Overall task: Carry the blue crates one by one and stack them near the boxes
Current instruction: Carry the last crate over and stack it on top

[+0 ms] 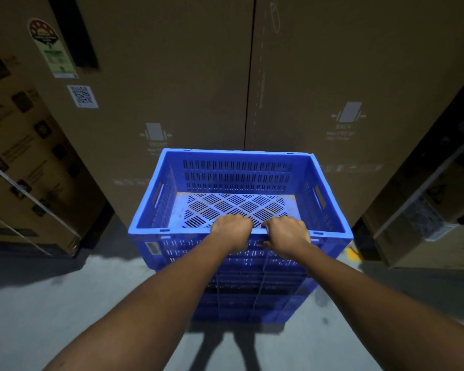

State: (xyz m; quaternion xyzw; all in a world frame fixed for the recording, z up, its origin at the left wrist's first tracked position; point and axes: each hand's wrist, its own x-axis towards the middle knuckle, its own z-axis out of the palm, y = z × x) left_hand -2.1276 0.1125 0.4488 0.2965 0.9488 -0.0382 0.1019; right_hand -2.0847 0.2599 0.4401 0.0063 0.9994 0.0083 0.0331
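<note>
Top blue crate (239, 188) sits on a stack of blue crates (252, 285), just before the cardboard boxes (172, 76). Left hand (232, 231) and right hand (287, 236) both clamped on its near rim, close together. Risk: the narrow central grip may let the crate tip or seat crooked. Rigid slotted plastic, perforated base; concrete floor (51, 295).

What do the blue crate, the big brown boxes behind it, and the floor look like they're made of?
Blue crate: apparently moulded plastic, smooth with a slight sheen, slotted walls and base. Brown boxes: likely corrugated cardboard, matte, with printed handling marks and stuck-on labels. Floor: probably bare concrete, dull grey and scuffed.
</note>
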